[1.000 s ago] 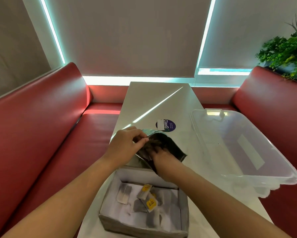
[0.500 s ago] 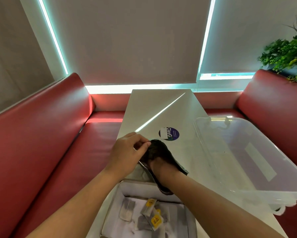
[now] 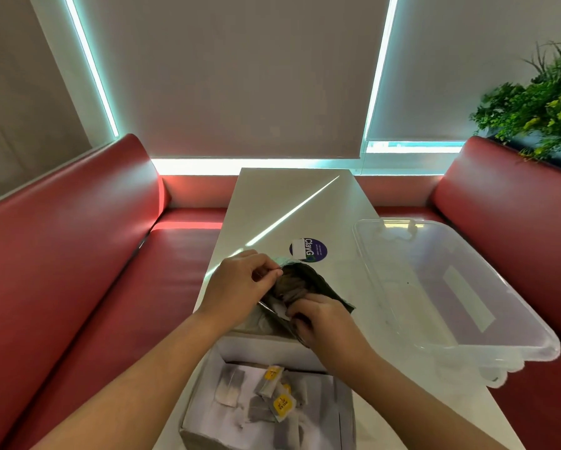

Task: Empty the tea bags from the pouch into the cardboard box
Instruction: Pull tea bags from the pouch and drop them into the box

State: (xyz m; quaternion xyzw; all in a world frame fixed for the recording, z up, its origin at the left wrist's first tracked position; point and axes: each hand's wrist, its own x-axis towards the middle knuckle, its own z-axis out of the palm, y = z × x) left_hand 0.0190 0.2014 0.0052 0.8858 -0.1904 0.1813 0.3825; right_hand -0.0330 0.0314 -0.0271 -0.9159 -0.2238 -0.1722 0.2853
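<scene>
A dark foil pouch (image 3: pixel 318 285) lies open on the white table just beyond the cardboard box (image 3: pixel 207 404). My left hand (image 3: pixel 240 285) pinches the pouch's upper rim and holds its mouth apart. My right hand (image 3: pixel 321 316) is at the pouch's mouth, fingers closed on a white tea bag (image 3: pixel 279 308) at the rim. More brownish tea bags show inside the pouch. Several tea bags (image 3: pixel 272 397) with yellow tags lie in the open box near the table's front edge.
A clear plastic tub (image 3: pixel 500 323) stands on the table's right side, overhanging the edge. A round purple sticker (image 3: pixel 314 250) is on the tabletop (image 3: pixel 288 203) behind the pouch. Red benches flank the table; a green plant (image 3: pixel 538 105) sits at the far right.
My right hand, which was deep inside the pouch, has drawn back to its mouth with a tea bag. My left hand keeps its hold on the rim. The camera tilted slightly.
</scene>
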